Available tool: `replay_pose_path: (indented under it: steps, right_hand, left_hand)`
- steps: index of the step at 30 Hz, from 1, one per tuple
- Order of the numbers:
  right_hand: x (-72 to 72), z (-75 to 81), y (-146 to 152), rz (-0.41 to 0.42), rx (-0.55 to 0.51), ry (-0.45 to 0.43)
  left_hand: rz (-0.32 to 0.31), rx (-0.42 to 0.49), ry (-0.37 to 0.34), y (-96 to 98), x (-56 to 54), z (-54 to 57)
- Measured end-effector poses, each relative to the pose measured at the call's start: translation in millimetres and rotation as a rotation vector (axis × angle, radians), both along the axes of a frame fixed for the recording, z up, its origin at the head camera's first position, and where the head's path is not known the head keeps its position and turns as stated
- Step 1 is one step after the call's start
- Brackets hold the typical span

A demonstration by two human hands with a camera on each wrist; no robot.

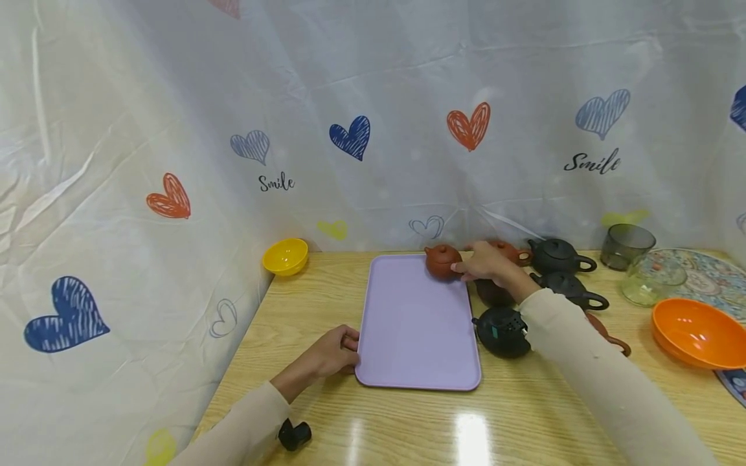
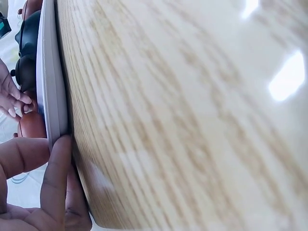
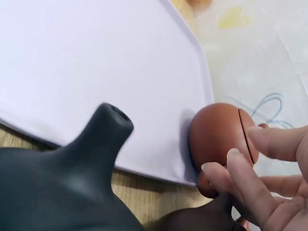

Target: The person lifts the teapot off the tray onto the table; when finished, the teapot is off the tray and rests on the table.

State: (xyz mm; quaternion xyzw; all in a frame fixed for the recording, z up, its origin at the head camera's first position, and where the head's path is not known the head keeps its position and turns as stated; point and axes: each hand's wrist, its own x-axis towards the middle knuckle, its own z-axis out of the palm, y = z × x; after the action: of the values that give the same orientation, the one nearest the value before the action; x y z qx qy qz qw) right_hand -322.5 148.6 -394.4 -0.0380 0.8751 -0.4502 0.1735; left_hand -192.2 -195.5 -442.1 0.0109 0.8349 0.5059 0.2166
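Note:
A small reddish-brown teapot [image 1: 443, 262] sits on the far right corner of the lilac tray [image 1: 416, 323], spout to the left. My right hand [image 1: 486, 262] is at its handle side. In the right wrist view the fingertips [image 3: 234, 156] overlap the pot's body beside the handle, and the thumb lies by the lid; the fingers are fairly straight and apart. My left hand [image 1: 332, 353] pinches the tray's left edge near the front corner. Its thumb and fingers [image 2: 57, 166] show on either side of the rim in the left wrist view.
Right of the tray stand several teapots, including a black one [image 1: 502, 333] close to its edge and another dark one [image 1: 558, 257] behind. Farther right are a grey glass [image 1: 626, 246] and an orange bowl [image 1: 696, 333]. A yellow bowl [image 1: 285, 257] stands at back left.

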Motion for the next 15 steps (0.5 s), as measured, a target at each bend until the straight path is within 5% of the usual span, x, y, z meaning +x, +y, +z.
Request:
replay_pose_path:
  steps: [15]
  right_hand:
    - [-4.2,-0.1,-1.6,0.075,-0.01,-0.017]
  left_hand:
    - [-0.022,0.004,-0.016,-2.3,-2.6,-2.2]
